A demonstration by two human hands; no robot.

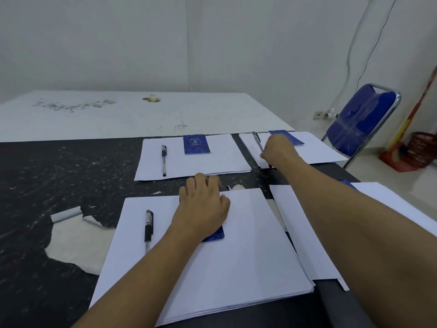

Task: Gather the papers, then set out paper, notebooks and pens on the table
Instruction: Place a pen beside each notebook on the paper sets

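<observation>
Four white paper stacks lie on the dark table (59,176). The near stack (236,245) carries a black pen (149,229) and a blue notebook (216,236), mostly hidden under my left hand (203,207), which rests flat on it. The far middle stack (212,162) holds a pen (163,160) and a blue notebook (196,144). On the far right stack (319,150) lies another blue notebook (289,137); my right hand (277,150) pinches a pen (257,140) there. My right forearm crosses the near right stack (300,233).
A white board (118,114) covers the table's far half against the wall. The table's surface is torn at the left, with a pale patch (78,242) and a curled strip (67,213). A blue folding chair (361,119) stands at the right, with a red basket (423,147) beyond it.
</observation>
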